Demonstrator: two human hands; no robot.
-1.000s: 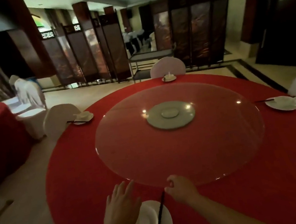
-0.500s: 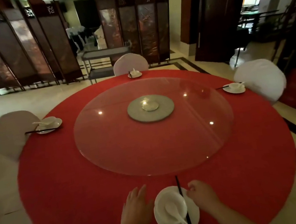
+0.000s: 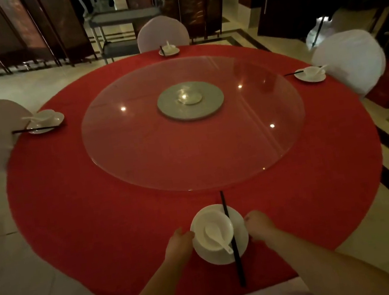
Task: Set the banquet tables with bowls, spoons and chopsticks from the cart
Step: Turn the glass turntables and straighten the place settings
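The bowl sits on its plate at the table's near edge between the left hand and right hand, the chopsticks point away, nearer the right, and both hands curl by the rim, gripping or not I cannot tell.

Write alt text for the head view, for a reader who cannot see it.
A person's left hand and right hand, fingers curled, flank a white plate at the near edge of a round red table; the plate carries a bowl with a spoon, and black chopsticks lie across its right side. Three similar settings ring a glass turntable.
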